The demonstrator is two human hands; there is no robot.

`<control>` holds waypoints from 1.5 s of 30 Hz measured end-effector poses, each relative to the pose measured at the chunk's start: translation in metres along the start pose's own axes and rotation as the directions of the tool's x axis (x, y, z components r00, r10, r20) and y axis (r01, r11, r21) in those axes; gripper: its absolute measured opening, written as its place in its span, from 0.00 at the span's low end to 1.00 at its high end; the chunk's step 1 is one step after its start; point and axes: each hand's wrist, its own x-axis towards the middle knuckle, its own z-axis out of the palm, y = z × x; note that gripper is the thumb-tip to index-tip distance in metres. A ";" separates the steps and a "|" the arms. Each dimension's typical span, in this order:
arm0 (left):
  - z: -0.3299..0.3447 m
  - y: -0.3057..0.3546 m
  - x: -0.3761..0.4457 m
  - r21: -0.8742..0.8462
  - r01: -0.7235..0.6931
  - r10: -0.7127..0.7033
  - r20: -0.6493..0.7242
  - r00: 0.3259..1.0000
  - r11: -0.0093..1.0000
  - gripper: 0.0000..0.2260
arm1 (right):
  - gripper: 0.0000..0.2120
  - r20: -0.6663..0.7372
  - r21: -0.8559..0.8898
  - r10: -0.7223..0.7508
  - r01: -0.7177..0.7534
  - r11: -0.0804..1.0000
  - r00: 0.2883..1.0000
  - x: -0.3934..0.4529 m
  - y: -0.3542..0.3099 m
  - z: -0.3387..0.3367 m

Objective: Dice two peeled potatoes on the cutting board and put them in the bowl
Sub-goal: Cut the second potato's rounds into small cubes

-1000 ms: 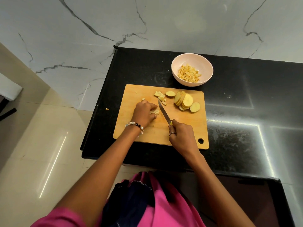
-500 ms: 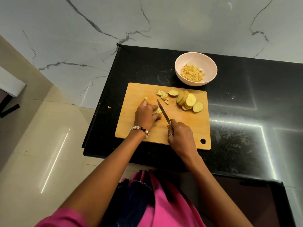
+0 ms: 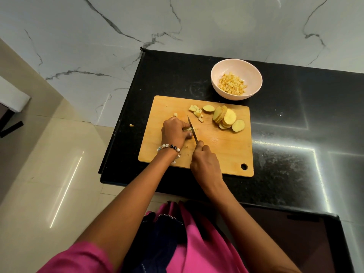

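Observation:
A wooden cutting board [image 3: 222, 154] lies on the black counter. My left hand [image 3: 174, 133] presses down on a small piece of potato [image 3: 189, 129] at the board's left middle. My right hand [image 3: 204, 164] grips a knife [image 3: 192, 130] whose blade rests right beside my left fingers. A stack of round potato slices [image 3: 226, 119] lies at the board's far right part. A few diced bits [image 3: 197, 112] lie at the far middle. The pink bowl [image 3: 217, 71] behind the board holds several potato dice [image 3: 232, 86].
One stray potato bit [image 3: 131, 125] lies on the black counter [image 3: 295, 134] left of the board. The counter's left edge drops to a tiled floor [image 3: 49, 164]. A marble wall [image 3: 177, 22] rises behind the counter.
The knife blade has shifted left, closer to my left fingers, and stands steeper. My right hand turned, so its ring no longer shows. The camera view drifted slightly.

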 end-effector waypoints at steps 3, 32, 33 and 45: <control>0.000 0.001 -0.002 -0.017 0.014 -0.015 -0.011 1.000 1.000 0.15 | 0.19 0.006 -0.029 -0.013 0.013 1.000 1.000 -0.014 0.002 0.003; 0.000 -0.008 -0.007 0.039 -0.029 0.030 -0.032 0.999 0.999 0.11 | 0.21 0.063 -0.004 0.024 -0.024 1.000 0.998 -0.037 0.002 -0.005; -0.001 -0.009 -0.006 0.031 -0.025 0.025 -0.015 1.000 0.999 0.12 | 0.21 0.071 0.012 0.041 -0.042 0.999 0.997 -0.034 0.004 -0.008; -0.007 -0.010 -0.011 -0.068 0.033 -0.039 -0.091 0.995 0.997 0.16 | 0.20 0.034 0.059 0.041 -0.043 0.997 0.999 -0.007 -0.006 -0.008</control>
